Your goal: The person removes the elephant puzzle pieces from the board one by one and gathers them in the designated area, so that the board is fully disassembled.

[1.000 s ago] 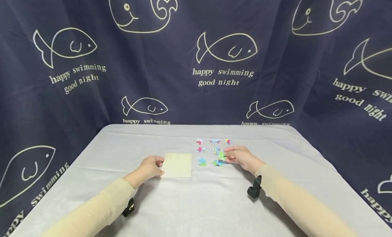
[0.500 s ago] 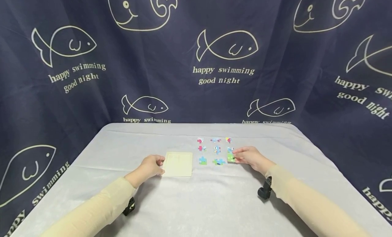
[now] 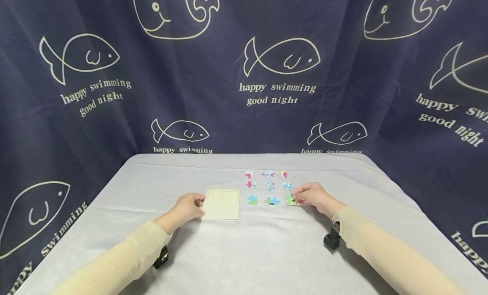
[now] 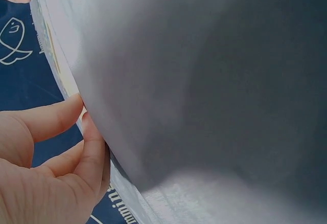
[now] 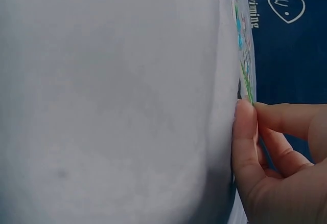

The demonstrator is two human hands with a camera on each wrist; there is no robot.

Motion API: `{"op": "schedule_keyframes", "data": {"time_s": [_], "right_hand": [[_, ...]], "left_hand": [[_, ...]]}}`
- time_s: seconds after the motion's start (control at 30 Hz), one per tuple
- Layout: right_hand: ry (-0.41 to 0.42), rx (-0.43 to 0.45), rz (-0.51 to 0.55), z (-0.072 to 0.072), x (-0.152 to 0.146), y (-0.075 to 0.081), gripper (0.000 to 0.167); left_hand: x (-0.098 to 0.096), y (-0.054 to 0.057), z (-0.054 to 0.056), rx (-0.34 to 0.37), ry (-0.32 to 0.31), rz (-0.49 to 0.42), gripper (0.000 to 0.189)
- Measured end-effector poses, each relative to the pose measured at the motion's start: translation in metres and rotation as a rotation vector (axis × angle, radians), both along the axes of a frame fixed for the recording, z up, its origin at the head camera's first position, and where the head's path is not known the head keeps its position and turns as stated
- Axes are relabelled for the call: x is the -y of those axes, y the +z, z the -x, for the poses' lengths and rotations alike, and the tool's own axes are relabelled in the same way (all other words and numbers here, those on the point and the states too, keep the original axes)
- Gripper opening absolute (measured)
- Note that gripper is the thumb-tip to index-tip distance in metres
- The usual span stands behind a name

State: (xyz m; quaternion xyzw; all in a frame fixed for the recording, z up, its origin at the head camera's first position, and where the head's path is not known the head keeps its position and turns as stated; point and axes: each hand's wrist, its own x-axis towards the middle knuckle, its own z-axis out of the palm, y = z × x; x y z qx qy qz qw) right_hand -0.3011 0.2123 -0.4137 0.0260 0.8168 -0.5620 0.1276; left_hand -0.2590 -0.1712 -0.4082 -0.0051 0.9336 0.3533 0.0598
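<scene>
In the head view my right hand [image 3: 315,197] pinches a green jigsaw piece [image 3: 290,200] at the front right corner of a group of puzzle pieces. The right wrist view shows that green piece [image 5: 247,83] tilted, edge-on between thumb and fingers. My left hand [image 3: 187,207] grips the left edge of a square, pale wooden puzzle tray [image 3: 222,204] lying flat. Seen from the left wrist, the left hand [image 4: 56,157] has its thumb and fingers at the tray's edge. Closest to the green piece are a blue piece [image 3: 287,186] behind it and a blue-green piece [image 3: 272,201] to its left.
Several other pieces lie in rows right of the tray, among them a red one [image 3: 249,184], a bird-eye one [image 3: 270,186] and a blue-green one [image 3: 252,199]. A grey cloth covers the table [image 3: 244,252]. A dark fish-print curtain [image 3: 213,83] hangs behind.
My right hand has carried the green piece rightward and slightly down, away from above the middle pieces to the right end of the front row. The left hand and tray have stayed put.
</scene>
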Motion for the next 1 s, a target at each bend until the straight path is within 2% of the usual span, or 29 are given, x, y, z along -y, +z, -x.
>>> {"op": "schedule_keyframes", "data": {"time_s": [0.23,0.4,0.67,1.0], "right_hand": [[-0.014,-0.022,-0.078,-0.001,0.001,0.002,0.022],[-0.019,-0.027,-0.095,-0.002,0.0,0.003,0.022],[-0.011,-0.03,-0.029,-0.005,-0.006,0.004,0.027],[-0.005,-0.046,0.049,0.0,-0.011,0.013,0.038]], "left_hand": [[-0.002,0.003,-0.001,0.002,-0.001,-0.015,0.059],[-0.002,0.003,-0.001,-0.001,-0.002,-0.016,0.058],[-0.001,0.003,-0.002,0.037,0.009,-0.055,0.062],[0.003,0.009,-0.005,0.056,0.022,-0.097,0.056]]}}
